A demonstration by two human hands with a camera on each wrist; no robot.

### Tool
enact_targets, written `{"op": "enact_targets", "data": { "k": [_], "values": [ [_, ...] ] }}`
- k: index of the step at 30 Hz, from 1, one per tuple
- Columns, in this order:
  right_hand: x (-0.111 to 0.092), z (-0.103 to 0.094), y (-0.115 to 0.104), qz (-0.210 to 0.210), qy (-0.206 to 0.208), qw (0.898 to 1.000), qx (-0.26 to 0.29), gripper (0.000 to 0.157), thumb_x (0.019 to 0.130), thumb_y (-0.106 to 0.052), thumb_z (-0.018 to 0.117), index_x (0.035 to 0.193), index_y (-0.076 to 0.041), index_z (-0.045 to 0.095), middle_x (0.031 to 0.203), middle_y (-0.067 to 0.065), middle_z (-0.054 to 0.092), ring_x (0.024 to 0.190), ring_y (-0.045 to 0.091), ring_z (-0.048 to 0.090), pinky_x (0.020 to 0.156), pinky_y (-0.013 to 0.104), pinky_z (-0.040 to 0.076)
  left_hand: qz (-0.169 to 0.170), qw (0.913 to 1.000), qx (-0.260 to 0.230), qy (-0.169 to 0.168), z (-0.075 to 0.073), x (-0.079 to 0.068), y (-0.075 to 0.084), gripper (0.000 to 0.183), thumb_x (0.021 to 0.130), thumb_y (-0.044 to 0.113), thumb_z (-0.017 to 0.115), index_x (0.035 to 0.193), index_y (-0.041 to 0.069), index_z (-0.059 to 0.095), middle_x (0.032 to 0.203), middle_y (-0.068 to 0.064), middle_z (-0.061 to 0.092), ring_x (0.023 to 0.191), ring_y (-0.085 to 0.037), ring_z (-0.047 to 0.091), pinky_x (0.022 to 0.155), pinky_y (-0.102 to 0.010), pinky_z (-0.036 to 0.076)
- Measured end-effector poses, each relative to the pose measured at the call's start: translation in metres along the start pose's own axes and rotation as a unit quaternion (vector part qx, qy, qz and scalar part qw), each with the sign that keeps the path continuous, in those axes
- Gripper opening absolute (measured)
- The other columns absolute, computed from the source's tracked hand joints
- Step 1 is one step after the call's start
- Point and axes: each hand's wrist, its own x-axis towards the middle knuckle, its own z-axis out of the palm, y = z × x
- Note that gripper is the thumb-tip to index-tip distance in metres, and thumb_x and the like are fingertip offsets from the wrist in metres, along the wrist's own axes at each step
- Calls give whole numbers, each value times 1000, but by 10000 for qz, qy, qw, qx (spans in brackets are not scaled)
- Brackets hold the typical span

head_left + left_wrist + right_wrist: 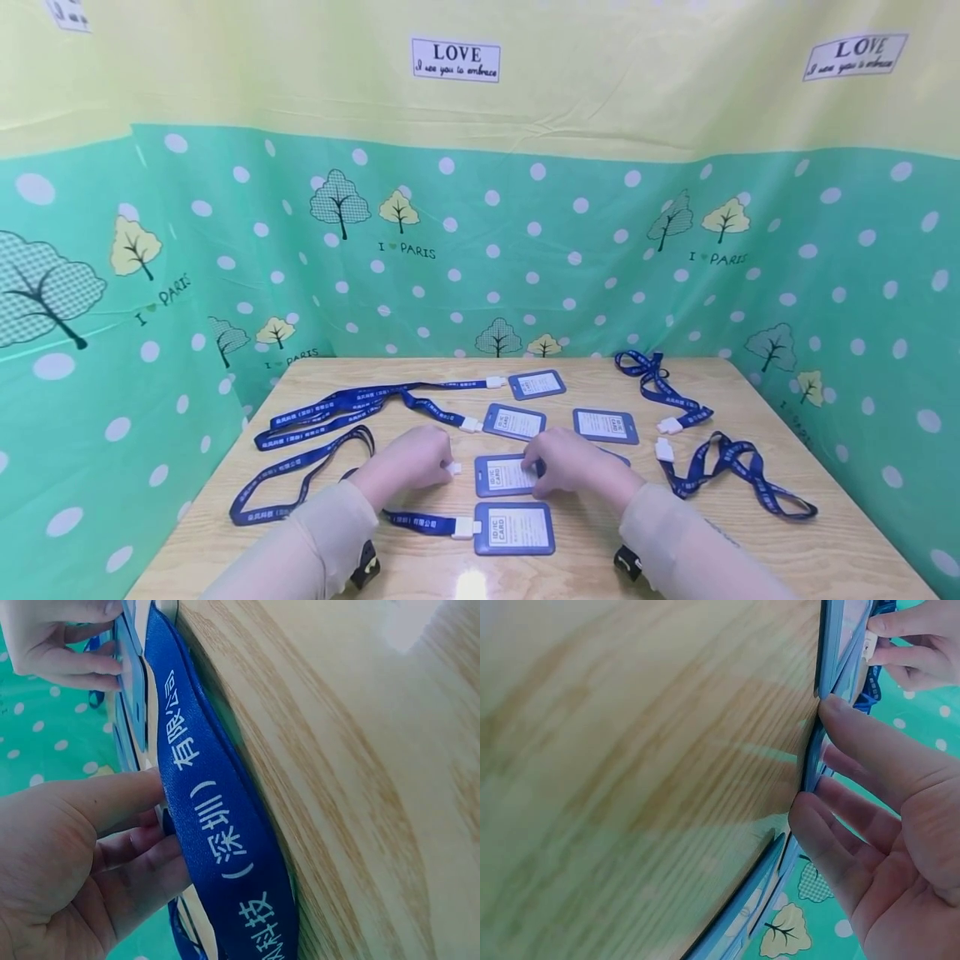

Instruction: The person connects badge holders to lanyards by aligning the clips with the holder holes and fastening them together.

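Note:
My left hand [416, 457] pinches the white plastic clip [453, 468] of a blue lanyard, whose strap runs back beneath the wrist. Just right of the clip lies a blue-framed ID card holder [501, 477], its slotted end toward the clip and a small gap between them. My right hand [573, 467] grips that holder by its right end, thumb and fingers at its edges [814, 746]. Nearer me, another card holder [514, 552] is joined to the clip of a second lanyard [423, 523]. In the left wrist view, this printed strap [217, 825] crosses in front of my left hand.
Behind the hands, two card holders [537, 384] [516, 422] sit at the ends of lanyards [337, 408]. Another card holder [606, 426] lies right of them, one more partly under my right hand. Two loose lanyards [675, 404] [738, 475] lie at right. A patterned curtain [480, 250] surrounds the wooden table.

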Motion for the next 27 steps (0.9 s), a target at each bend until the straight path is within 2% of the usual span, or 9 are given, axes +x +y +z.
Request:
{"op": "enact_targets", "data": {
  "k": [13,27],
  "values": [
    [1,1,-3,109,52,9999,104,40,72,-25,93,109,-21,79,108,-4,73,101,17,67,91,40,57,81,9999,97,50,0,0,0,11,86,27,82,80,19,75,74,9,58,64,-10,53,69,-28,51],
    [2,0,-4,156,-12,9998,113,40,72,-26,93,109,-21,79,109,-4,73,105,20,67,93,41,56,142,9998,56,98,-3,-4,4,11,87,25,81,80,18,76,77,9,58,64,-10,53,67,-28,50]
  ]
}}
